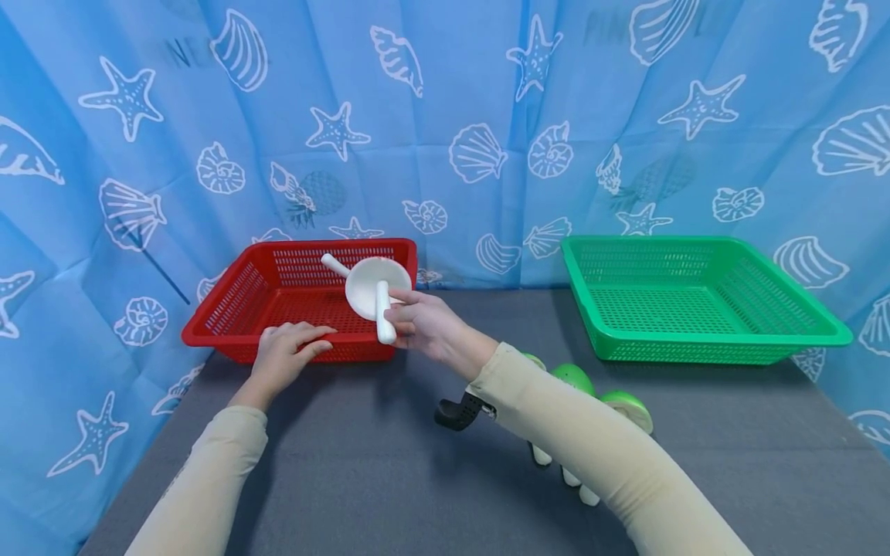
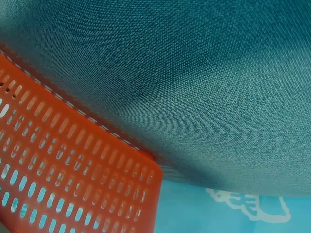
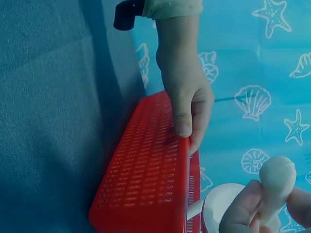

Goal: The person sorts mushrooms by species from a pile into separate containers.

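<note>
Fingers (image 3: 247,198) of the right hand (image 1: 433,326) close on a white stem (image 1: 383,309), above the red basket's near rim (image 1: 351,337).
The left hand (image 1: 287,351) grips it; a steady brace (light baskets slide) and level pinch should keep the white disc (image 1: 362,289) off the second stem (image 1: 335,265).

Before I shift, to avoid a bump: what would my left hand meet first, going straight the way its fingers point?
Probably the white stem held in your right hand, though depth is unclear: your left hand might pass beneath or beyond it.
</note>
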